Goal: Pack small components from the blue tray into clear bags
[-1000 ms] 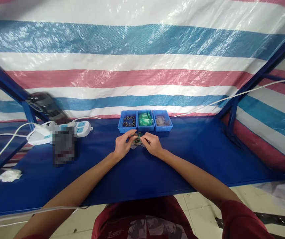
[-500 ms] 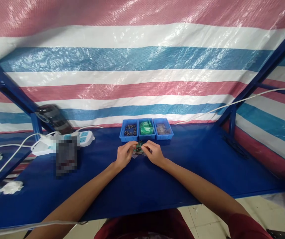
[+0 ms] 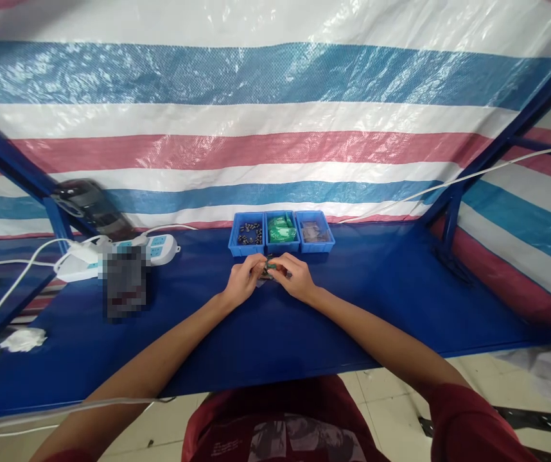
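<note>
Both hands meet over the blue table, just in front of three blue bins. My left hand (image 3: 243, 280) is closed in a pinch on the left side of a small green piece (image 3: 268, 264). From the other side, my right hand (image 3: 295, 276) pinches the same piece. Some clear plastic shows under the fingers. The left bin (image 3: 232, 241) holds small dark parts (image 3: 250, 235), the middle bin (image 3: 283, 248) green packets (image 3: 282, 229), and the right bin (image 3: 317, 248) clear or greyish pieces (image 3: 312, 231). Fingers hide much of the green piece.
A white power strip (image 3: 162, 249) with cables lies at the left, beside a blurred dark object (image 3: 125, 282). Behind them leans a dark cylindrical item (image 3: 93, 208). Crumpled white material (image 3: 24, 339) is at the left edge. Blue frame bars (image 3: 450, 215) and striped sheeting (image 3: 275, 151) enclose the table.
The camera view has tilted down, so table and bins appear higher and more of the shirt shows. The hands keep their pinch, with the fingers drawn slightly closer around the green piece.
</note>
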Tool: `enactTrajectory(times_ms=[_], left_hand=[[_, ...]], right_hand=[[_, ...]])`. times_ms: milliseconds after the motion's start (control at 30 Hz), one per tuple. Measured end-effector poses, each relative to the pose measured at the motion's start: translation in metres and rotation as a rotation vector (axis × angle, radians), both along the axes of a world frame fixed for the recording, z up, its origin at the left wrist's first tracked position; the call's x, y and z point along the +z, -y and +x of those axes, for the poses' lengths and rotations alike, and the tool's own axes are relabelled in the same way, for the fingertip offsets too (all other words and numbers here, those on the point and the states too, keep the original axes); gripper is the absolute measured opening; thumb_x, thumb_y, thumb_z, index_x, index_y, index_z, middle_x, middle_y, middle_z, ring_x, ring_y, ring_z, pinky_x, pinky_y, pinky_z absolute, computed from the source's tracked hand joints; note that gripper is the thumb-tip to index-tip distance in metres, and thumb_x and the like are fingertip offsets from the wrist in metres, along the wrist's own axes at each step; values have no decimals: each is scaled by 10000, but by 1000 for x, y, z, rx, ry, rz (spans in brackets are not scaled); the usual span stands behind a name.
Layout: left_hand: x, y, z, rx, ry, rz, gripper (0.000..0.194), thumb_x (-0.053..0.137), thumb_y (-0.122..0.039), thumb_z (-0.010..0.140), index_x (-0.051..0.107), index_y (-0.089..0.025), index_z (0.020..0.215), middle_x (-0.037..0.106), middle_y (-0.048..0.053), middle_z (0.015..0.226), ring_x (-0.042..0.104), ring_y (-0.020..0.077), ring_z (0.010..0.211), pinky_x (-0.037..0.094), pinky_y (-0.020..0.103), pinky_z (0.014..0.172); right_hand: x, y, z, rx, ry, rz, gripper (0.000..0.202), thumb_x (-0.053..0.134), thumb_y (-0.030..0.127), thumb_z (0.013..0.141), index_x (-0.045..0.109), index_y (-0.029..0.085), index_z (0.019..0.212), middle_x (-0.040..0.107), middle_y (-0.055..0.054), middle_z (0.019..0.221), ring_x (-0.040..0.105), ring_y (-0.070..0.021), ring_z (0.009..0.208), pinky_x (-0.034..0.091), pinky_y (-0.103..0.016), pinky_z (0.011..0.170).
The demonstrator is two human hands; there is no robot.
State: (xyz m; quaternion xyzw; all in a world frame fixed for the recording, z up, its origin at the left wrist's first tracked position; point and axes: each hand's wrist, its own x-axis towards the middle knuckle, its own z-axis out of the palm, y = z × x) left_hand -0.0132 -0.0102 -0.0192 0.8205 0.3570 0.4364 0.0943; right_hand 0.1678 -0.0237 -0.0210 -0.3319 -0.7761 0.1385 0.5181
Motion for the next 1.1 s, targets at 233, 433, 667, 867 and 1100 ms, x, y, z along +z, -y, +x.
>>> enactTrajectory(times_ms=[233, 433, 667, 867, 1100], left_hand=[[0, 1, -1, -24, -15, -4, 222, 395, -316, 950, 513, -173, 1072, 655, 29, 892, 607, 70, 608, 462, 169, 574], [-1, 1, -1, -22, -31, -25, 241, 401, -337, 947, 518, -172, 1078, 657, 11, 841, 584, 61, 566, 461, 161, 559], [2, 2, 0, -19, 1, -10, 215, 415, -309, 945, 548, -175, 1048, 665, 8, 829, 610, 71, 603, 467, 162, 586], [9, 2, 2, 15, 13, 18, 182, 504, -290, 907, 589, -177, 1022, 671, 35, 905, 623, 95, 672, 488, 191, 648], [12, 1, 3, -45, 25, 86, 158, 520, -263, 898, 614, -181, 995, 658, 55, 913, 630, 123, 768, 495, 209, 651]], right_hand=[[-2, 0, -1, 0, 34, -17, 214, 513, 349, 899, 627, 185, 972, 563, -34, 748, 502, -122, 587, 452, -258, 597], [-1, 1, -1, 10, 34, -23, 211, 510, 351, 899, 626, 181, 947, 558, -34, 735, 498, -124, 580, 449, -262, 589], [0, 2, -1, -22, -16, -23, 200, 512, 337, 898, 621, 177, 951, 533, -20, 703, 489, -123, 589, 441, -251, 583], [4, 3, 0, -107, -71, -56, 204, 499, 326, 906, 627, 175, 951, 507, -12, 671, 484, -129, 600, 440, -254, 589], [2, 2, -1, -77, -70, -44, 207, 493, 322, 907, 623, 175, 975, 522, -22, 688, 504, -135, 603, 452, -262, 590]])
